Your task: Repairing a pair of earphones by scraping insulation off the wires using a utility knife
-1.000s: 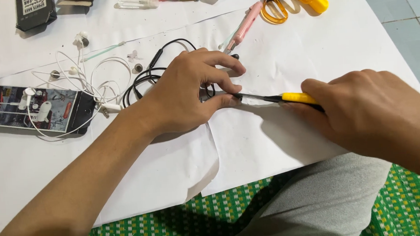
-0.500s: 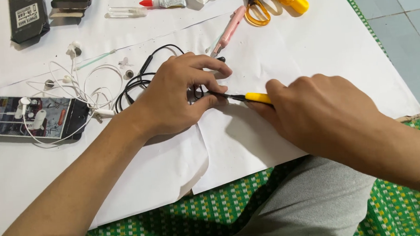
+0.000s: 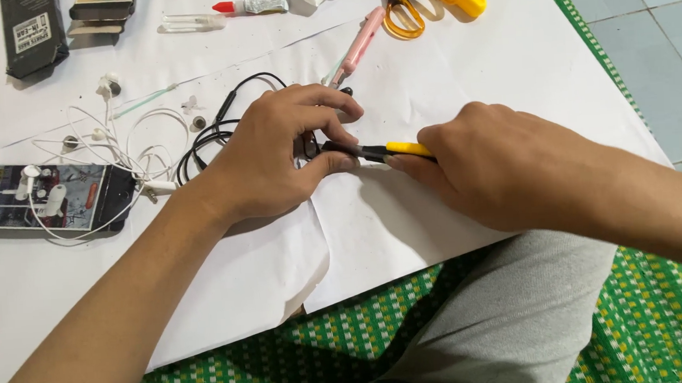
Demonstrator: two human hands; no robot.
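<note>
Pinching a small black earphone piece (image 3: pixel 312 144) against the white paper (image 3: pixel 444 75), the left hand (image 3: pixel 276 160) is steadying it; light and fragile, it seems best held by its edges. The right hand (image 3: pixel 489 167) is gripping a yellow-handled tool (image 3: pixel 386 150), its tip touching the piece.

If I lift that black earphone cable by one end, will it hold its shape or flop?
Likely flop: the black cable lies in loose loops on the white paper, so it looks limp. It probably weighs little, being thin. It may drag or snag, since its loops run under the left hand and lie close to the white earphone cable.
</note>
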